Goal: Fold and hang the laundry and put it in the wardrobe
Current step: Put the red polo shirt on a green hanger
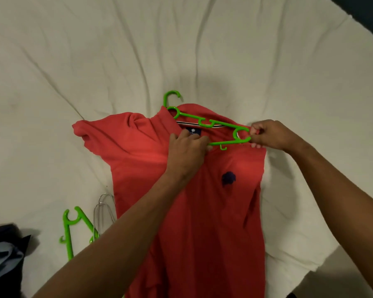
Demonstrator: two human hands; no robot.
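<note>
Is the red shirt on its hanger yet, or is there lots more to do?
Not yet. The red shirt lies flat on the bed. The green hanger sits across its collar, the right hand gripping one end and the left hand at the collar. Left: getting it on and hanging it. A spare green hanger, metal hangers and dark clothes wait.
</note>
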